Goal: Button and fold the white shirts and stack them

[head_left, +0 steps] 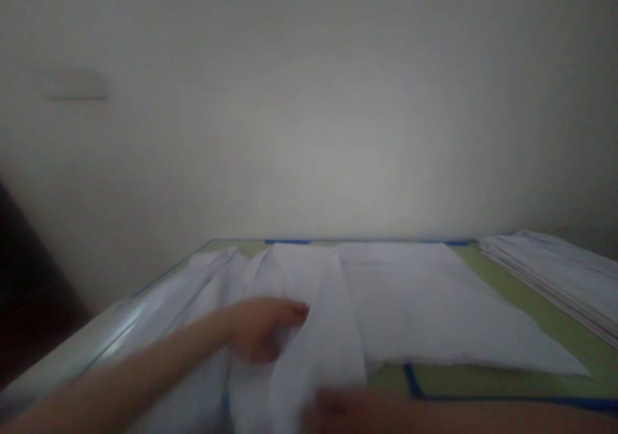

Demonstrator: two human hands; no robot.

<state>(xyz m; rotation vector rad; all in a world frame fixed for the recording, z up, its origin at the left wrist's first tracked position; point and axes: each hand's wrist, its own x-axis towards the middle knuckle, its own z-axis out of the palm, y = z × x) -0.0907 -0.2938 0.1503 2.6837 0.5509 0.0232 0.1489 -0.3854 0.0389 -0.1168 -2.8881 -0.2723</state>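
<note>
White cloth [415, 308] lies across the middle of the desk [468, 382], its right part flat and tapering to a point at the near right. Surface markings: blue lines and short blue bars show on the green desk top, at the far edge and at the near side. The picture is blurred; whether the cloth carries any label or writing cannot be told.

The left arm enters from the lower left and runs inward. The left hand [263, 331] is at the middle of the cloth, fingers bent, with its foremost tip at the edge of a raised flap [326, 331]. Whether it pinches that edge cannot be told. The right arm enters low from the lower right. The right hand [333, 411] is at the near end of the flap, blurred, its fingers appearing curled; its grip cannot be told.

To the left of the flap, white fabric [193, 292] lies in loose creases; whether it belongs to the same piece is unclear. A pile of folded white cloths [560, 266] rests at the right of the desk, apart from the cloth. The flap and left hand cover part of the surface behind them. A grey wall [338, 131] stands behind the desk, with a pale fixture [77, 85] at upper left, too blurred to identify. A dark area occupies the lower left.
</note>
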